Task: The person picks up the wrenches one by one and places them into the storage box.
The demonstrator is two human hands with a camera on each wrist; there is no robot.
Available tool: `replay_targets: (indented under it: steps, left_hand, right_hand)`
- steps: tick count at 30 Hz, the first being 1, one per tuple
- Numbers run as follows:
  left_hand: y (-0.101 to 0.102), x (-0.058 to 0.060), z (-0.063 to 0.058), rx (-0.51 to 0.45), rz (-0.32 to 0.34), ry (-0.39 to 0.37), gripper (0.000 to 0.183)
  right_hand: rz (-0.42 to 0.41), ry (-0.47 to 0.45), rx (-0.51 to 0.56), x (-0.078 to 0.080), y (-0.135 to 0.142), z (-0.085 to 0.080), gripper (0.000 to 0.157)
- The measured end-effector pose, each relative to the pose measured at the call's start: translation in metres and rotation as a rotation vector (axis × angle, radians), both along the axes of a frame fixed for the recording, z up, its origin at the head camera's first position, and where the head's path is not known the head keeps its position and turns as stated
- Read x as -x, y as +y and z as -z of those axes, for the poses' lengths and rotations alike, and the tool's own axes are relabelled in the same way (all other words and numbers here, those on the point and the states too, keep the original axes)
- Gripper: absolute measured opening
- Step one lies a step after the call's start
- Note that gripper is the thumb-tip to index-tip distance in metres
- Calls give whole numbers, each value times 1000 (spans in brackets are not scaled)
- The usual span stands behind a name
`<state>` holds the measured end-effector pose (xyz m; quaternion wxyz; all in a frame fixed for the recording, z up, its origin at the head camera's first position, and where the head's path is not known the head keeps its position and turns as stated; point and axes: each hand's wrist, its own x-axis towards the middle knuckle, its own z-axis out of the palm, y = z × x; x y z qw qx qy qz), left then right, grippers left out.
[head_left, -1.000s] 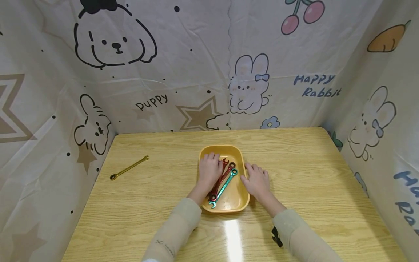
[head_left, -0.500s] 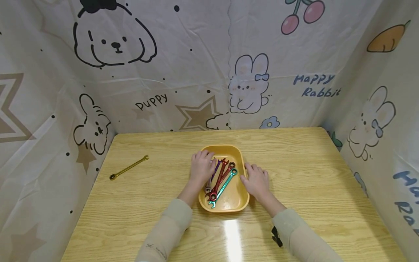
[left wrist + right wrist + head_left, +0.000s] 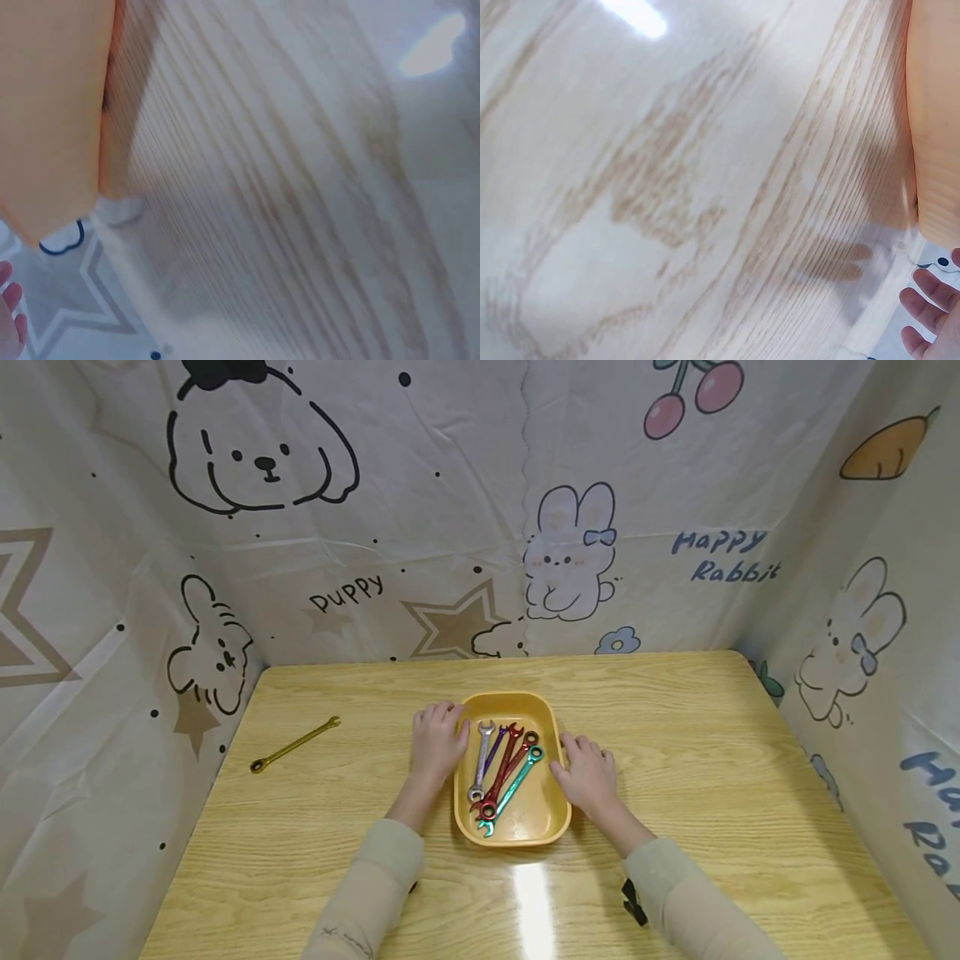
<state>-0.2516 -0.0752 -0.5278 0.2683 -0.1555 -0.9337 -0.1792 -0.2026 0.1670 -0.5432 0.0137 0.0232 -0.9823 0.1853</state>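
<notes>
In the head view, a yellow plastic tray point(image 3: 551, 814) sits at the middle of the table with several combination wrenches inside. A silver wrench point(image 3: 481, 764) lies along its left side, beside a purple wrench point(image 3: 493, 750). Red wrenches point(image 3: 498, 781) cross in the middle, and a teal wrench point(image 3: 517, 787) slants to their right. My left hand point(image 3: 437, 742) is at the tray's left rim, thumb at the edge, holding no wrench. At the right rim rests my right hand point(image 3: 588, 775), thumb close to the wall; its relaxed fingers point(image 3: 928, 304) show in the right wrist view.
A gold wrench point(image 3: 296, 744) lies by itself on the left part of the wooden table point(image 3: 675, 718). Printed cloth point(image 3: 420, 510) hangs behind the table and along both sides. Something small and black point(image 3: 634, 903) shows under the right sleeve.
My left hand has come left, out of the tray to its rim, uncovering the silver and purple wrenches. My right hand has stayed where it was.
</notes>
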Motion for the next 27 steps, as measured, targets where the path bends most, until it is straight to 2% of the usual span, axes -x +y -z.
replay_targets:
  steps: [9, 15, 23, 27]
  left_hand:
    - [-23, 1, 4, -27, -28, -31, 23]
    - [-39, 2, 10, -82, -28, -20, 20]
    - [-62, 1, 18, -179, -52, -115, 20]
    - [-73, 1, 22, -230, -52, -130, 20]
  right_hand:
    - [-1, 1, -1, 0, 1, 0, 50]
    - [-1, -16, -2, -1, 0, -1, 50]
    - [3, -11, 2, -1, 0, -1, 50]
    - [3, -6, 4, 0, 0, -1, 51]
